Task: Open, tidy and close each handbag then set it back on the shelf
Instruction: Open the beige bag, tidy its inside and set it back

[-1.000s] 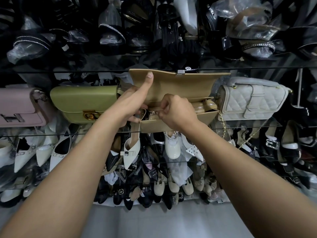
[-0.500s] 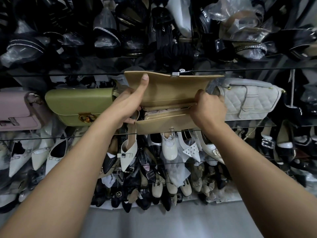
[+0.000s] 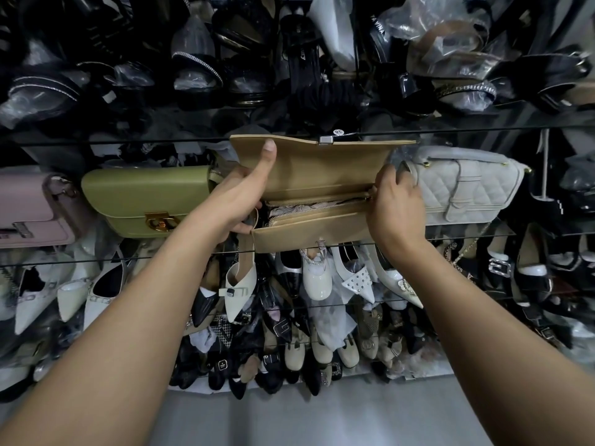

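Gripping the bag (image 3: 306,243), lying left to right on the shelf (image 3: 145,256) ahead, at both ends: propping its flap (image 3: 322,169) open with the left hand (image 3: 240,194), clasping the right end of the zip (image 3: 318,210) with the right hand (image 3: 396,210).

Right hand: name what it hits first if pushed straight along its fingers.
Probably the white quilted handbag, whose end lies just beyond the right hand's fingertips, beside the open tan handbag. Depth is unclear; it might slip between the two bags.
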